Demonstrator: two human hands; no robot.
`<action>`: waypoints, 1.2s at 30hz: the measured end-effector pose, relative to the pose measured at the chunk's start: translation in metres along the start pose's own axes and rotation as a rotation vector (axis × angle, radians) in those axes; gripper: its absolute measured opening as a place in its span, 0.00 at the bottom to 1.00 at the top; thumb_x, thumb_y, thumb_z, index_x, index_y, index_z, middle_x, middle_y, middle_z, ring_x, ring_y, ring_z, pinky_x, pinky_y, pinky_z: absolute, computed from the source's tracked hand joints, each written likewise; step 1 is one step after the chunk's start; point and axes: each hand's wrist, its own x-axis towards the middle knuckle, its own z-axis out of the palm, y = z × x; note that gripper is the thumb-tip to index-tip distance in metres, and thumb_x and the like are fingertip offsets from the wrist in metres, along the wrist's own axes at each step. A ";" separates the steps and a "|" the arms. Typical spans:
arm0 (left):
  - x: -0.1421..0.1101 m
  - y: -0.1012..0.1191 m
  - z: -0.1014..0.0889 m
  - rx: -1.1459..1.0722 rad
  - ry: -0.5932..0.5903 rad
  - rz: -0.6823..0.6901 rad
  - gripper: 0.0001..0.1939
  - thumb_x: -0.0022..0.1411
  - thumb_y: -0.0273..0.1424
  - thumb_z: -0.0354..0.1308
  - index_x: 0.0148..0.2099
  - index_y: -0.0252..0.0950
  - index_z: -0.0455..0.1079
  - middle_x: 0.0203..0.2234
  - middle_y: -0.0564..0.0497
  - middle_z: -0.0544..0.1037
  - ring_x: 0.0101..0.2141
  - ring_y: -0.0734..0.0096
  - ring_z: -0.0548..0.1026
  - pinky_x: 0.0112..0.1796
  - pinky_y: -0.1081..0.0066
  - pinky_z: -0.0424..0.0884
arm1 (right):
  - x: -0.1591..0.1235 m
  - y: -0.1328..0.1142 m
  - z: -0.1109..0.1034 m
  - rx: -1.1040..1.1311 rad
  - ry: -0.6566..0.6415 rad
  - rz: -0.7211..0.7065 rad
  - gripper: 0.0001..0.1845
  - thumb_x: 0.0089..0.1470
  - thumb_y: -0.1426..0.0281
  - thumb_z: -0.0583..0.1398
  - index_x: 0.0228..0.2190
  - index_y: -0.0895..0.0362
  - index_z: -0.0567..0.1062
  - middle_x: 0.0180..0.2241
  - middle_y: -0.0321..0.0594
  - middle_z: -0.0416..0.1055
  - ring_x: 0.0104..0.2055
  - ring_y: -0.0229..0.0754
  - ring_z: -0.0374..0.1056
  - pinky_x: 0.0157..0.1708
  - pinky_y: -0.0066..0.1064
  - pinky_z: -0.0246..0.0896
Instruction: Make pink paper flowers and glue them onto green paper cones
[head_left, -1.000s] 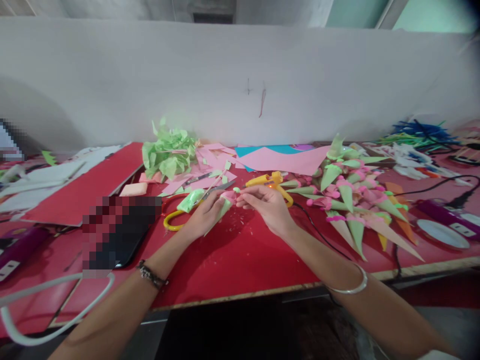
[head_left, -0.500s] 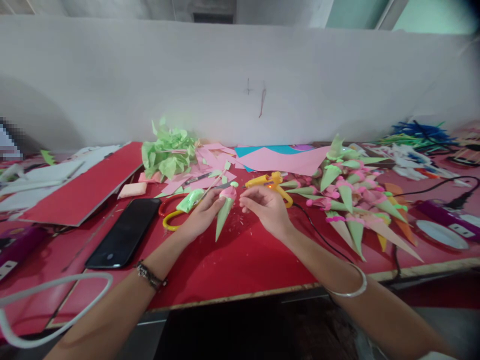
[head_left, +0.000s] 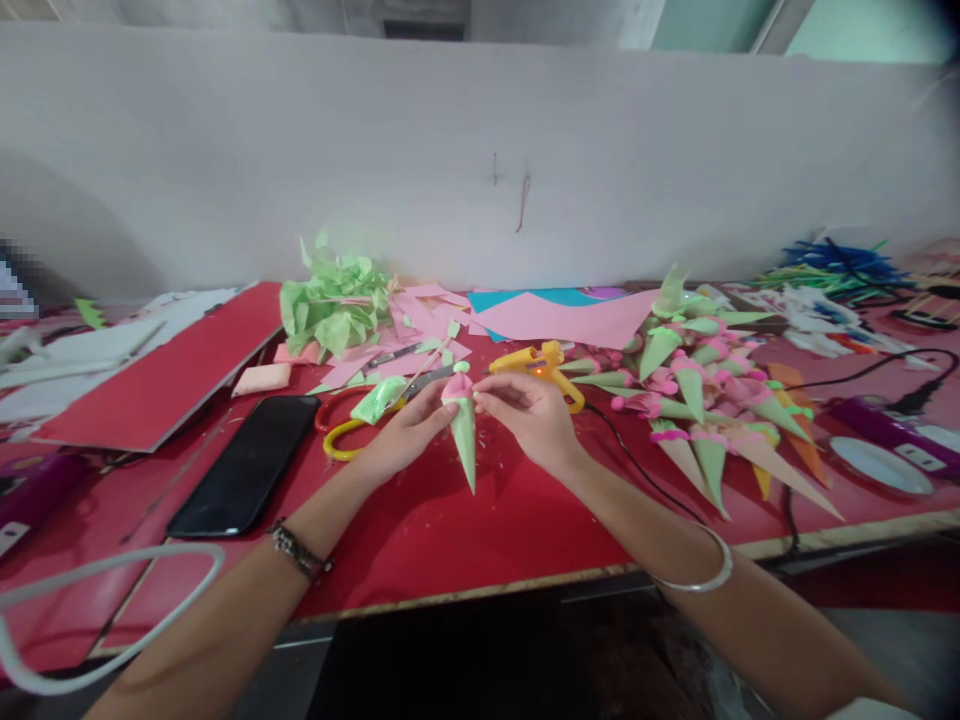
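Observation:
A paper ice cream cone, light green with a pink scalloped top and a small green ball at its tip, is pinched in my left hand. It points downward, above the red table. My right hand has its thumb and fingertips pinched together at the cone's right edge, beside the pink top. A yellow glue gun with a small orange light lies just behind my right hand. Scissors with red and yellow handles lie left of my left hand, a shiny green packet on top of them.
Many similar paper cones are heaped at the right. A black phone, a red board and crumpled green paper lie at the left. Pink sheets line the back. A black cord trails to the right.
The cone has turned more upright, its pointed end swinging to the right. My right fingertips have come in from a small gap to meet its right edge.

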 end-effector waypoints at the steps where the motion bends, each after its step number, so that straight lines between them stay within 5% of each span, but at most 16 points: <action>1: 0.000 0.000 0.000 -0.030 -0.010 -0.010 0.20 0.61 0.39 0.43 0.55 0.40 0.55 0.51 0.49 0.66 0.50 0.67 0.66 0.46 0.69 0.66 | 0.000 0.000 0.000 -0.032 -0.008 -0.037 0.03 0.44 0.70 0.61 0.27 0.55 0.74 0.27 0.35 0.71 0.29 0.35 0.68 0.32 0.29 0.67; 6: 0.000 0.002 0.000 -0.140 -0.027 -0.063 0.23 0.59 0.41 0.46 0.55 0.39 0.57 0.53 0.48 0.64 0.51 0.64 0.64 0.48 0.66 0.64 | 0.000 0.001 0.000 -0.155 -0.018 -0.149 0.02 0.45 0.71 0.60 0.26 0.55 0.74 0.28 0.36 0.69 0.33 0.36 0.66 0.32 0.28 0.64; 18: 0.000 0.009 0.001 -0.305 -0.064 -0.105 0.30 0.54 0.45 0.52 0.56 0.37 0.58 0.53 0.47 0.64 0.52 0.57 0.62 0.51 0.62 0.60 | 0.000 0.004 0.001 -0.080 -0.034 -0.065 0.03 0.46 0.70 0.59 0.25 0.56 0.70 0.27 0.35 0.66 0.31 0.35 0.64 0.32 0.28 0.62; 28: 0.000 0.002 0.000 -0.296 -0.056 -0.101 0.27 0.56 0.41 0.50 0.57 0.38 0.56 0.55 0.48 0.61 0.53 0.61 0.61 0.51 0.64 0.59 | 0.001 0.006 0.003 0.029 -0.049 0.038 0.05 0.44 0.69 0.60 0.26 0.56 0.68 0.26 0.34 0.66 0.30 0.34 0.63 0.31 0.27 0.60; 36: 0.000 0.003 -0.002 -0.007 -0.199 -0.091 0.19 0.58 0.41 0.47 0.46 0.34 0.65 0.36 0.50 0.74 0.36 0.67 0.71 0.37 0.68 0.67 | 0.003 0.001 0.001 0.061 -0.017 0.076 0.06 0.48 0.68 0.56 0.23 0.57 0.68 0.23 0.32 0.65 0.22 0.29 0.60 0.24 0.24 0.57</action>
